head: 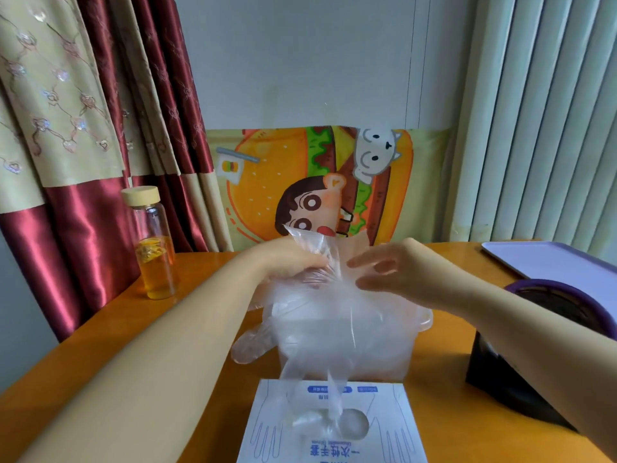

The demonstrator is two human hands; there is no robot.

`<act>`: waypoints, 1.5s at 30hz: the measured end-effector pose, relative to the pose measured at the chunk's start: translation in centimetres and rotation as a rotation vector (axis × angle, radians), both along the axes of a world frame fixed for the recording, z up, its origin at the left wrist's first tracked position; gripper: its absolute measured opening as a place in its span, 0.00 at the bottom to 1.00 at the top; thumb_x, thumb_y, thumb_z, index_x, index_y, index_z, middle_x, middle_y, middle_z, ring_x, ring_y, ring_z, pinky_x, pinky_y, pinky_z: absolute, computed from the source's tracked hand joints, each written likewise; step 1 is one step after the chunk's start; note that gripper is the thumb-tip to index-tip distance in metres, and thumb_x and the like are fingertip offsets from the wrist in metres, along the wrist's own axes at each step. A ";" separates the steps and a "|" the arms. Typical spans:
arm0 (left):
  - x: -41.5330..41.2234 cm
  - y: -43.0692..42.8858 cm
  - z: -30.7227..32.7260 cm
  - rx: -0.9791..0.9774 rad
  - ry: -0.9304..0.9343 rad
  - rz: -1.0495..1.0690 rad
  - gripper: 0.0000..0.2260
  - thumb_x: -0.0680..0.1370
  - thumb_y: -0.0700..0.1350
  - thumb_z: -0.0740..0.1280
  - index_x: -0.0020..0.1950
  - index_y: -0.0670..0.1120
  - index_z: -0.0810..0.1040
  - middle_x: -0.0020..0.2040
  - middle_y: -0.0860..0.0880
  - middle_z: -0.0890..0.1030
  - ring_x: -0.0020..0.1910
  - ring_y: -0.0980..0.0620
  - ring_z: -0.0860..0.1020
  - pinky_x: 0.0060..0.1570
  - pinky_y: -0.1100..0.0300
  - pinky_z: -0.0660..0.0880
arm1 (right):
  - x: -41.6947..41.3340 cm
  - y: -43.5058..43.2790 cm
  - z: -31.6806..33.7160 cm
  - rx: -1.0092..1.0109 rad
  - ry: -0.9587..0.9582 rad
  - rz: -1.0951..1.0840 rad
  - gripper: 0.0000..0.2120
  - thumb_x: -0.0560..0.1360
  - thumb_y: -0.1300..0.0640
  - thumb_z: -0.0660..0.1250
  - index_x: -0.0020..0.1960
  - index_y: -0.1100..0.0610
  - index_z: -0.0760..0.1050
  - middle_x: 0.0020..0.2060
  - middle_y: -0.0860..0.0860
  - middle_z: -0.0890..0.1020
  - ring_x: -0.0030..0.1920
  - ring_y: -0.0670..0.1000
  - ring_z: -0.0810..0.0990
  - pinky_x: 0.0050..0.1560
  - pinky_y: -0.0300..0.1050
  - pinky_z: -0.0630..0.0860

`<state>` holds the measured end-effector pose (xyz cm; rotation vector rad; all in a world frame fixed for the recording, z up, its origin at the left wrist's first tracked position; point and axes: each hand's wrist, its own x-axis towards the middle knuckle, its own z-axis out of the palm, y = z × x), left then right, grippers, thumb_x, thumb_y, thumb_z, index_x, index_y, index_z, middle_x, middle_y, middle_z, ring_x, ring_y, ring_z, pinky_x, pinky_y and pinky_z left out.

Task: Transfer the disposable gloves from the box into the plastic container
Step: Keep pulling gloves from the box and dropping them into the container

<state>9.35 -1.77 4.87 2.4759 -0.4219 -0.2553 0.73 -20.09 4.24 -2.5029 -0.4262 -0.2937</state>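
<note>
Closest to us lies the glove box (pixel 334 429), flat on the table (pixel 133 362) just in front of the plastic container (pixel 422 320). Its oval opening faces up and a strand of clear film runs out of it. Our left hand (pixel 293 259) is curled tight round the top of a bunch of disposable gloves (pixel 320 315), held above the container so that the mass drapes over it. One glove's fingers droop outside the container's left wall. Our right hand (pixel 390 272) is wide, with straight, spread fingers resting against the film.

We judge the step to be settling this bunch inside. To do it well, we should first draw the trailing strand free of the box. Then the flat right hand can sweep the stray glove in over the wall and press the pile down, since such thin film likely springs back and clings.

How much already lies in the container we cannot tell, because the film hides it. The box shows film at its opening, though not how many gloves remain. Left of the container, a lidded glass bottle (pixel 153 245) holds amber liquid with yellow pieces in it. Right of the container stands a black bin (pixel 534 362) whose dark inside we cannot read.
</note>
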 end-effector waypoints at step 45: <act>5.7 2.2 -2.6 0.567 -0.360 -0.280 0.09 0.77 0.48 0.68 0.56 0.54 0.82 0.53 0.56 0.79 0.55 0.55 0.76 0.53 0.60 0.73 | 9.2 0.0 -5.7 -1.292 0.345 -0.168 0.25 0.74 0.43 0.66 0.66 0.54 0.71 0.65 0.53 0.73 0.68 0.57 0.66 0.70 0.58 0.54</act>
